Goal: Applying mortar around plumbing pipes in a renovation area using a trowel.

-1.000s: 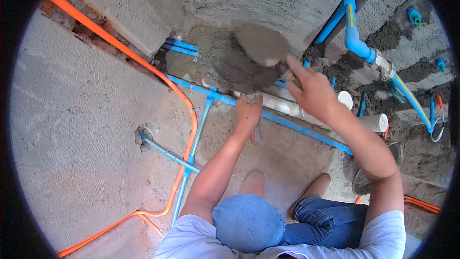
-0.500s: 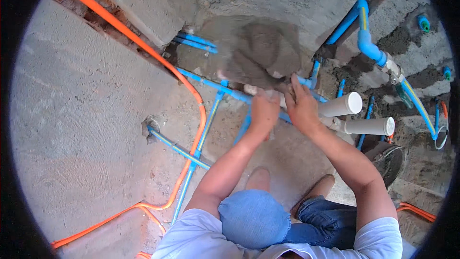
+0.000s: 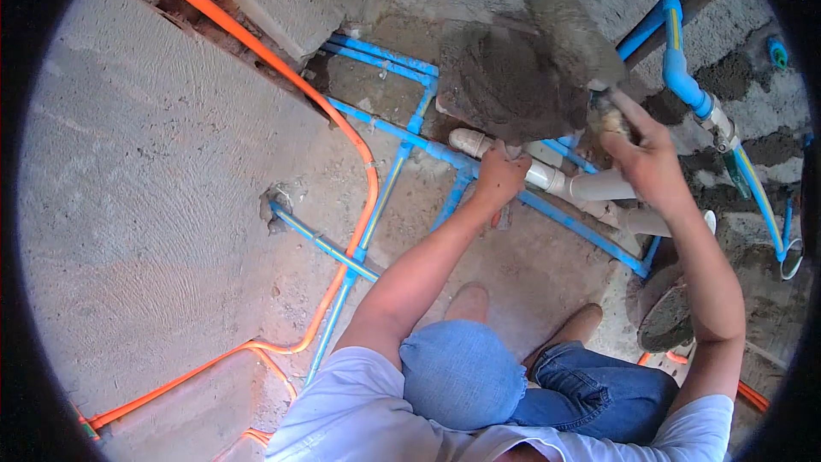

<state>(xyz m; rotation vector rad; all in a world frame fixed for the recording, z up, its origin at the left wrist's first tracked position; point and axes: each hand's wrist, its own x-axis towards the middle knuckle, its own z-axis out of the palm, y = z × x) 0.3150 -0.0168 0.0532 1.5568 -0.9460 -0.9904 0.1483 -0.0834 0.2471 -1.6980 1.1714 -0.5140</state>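
Note:
My left hand (image 3: 503, 175) is closed at the near edge of a flat mortar board (image 3: 443, 106), most of which is covered by a heap of wet grey mortar (image 3: 505, 77). Just below the board, a white plastic pipe (image 3: 540, 175) passes beside that hand. Fingers wrapped round the handle, my right hand (image 3: 646, 150) grips a trowel (image 3: 569, 34) over the board's right side. The trowel's blade is smeared by motion and looks coated with mortar. Its handle is partly hidden by my fingers.
Blue water pipes (image 3: 389, 173) cross the floor and run under the board. An orange conduit (image 3: 370, 197) bends down the left side. At right, a blue elbow pipe (image 3: 680, 81) stands off the rough wall. A bucket (image 3: 654, 293) with grey mortar is near my right forearm.
The mortar board has shifted right, uncovering blue pipes at its left and the white pipe's end. My right hand has moved right and up with the trowel, away from my left hand.

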